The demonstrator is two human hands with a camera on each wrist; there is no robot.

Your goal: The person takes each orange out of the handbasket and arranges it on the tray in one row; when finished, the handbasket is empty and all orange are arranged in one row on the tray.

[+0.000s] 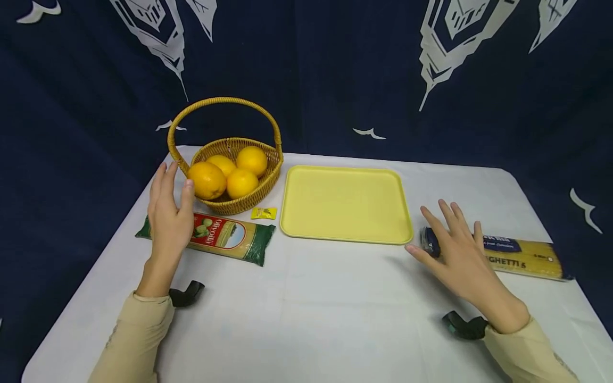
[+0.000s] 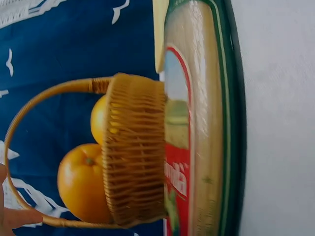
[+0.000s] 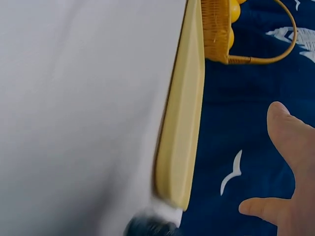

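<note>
My left hand point(image 1: 168, 221) is raised with its fingers extended, in front of the wicker basket point(image 1: 261, 198) and over one end of a green-edged pasta pack point(image 1: 227, 235). Several oranges point(image 1: 241, 183) fill the basket, whose handle arches upward. In the left wrist view, fingertips point(image 2: 17, 218) show near the basket handle point(image 2: 74, 86); whether they touch it I cannot tell. Spread fingers mark my right hand point(image 1: 460, 260), which hovers by the near right corner of a yellow tray point(image 1: 345, 205). It partly covers a blue-ended spaghetti pack point(image 1: 522, 258). Neither hand holds anything.
Between basket and tray lies a small yellow packet point(image 1: 264, 213). A white cloth point(image 1: 306, 319) covers the table, and a dark blue patterned curtain point(image 1: 325, 80) hangs behind it. Black wrist-mounted pieces point(image 1: 464, 325) stick out beside both sleeves.
</note>
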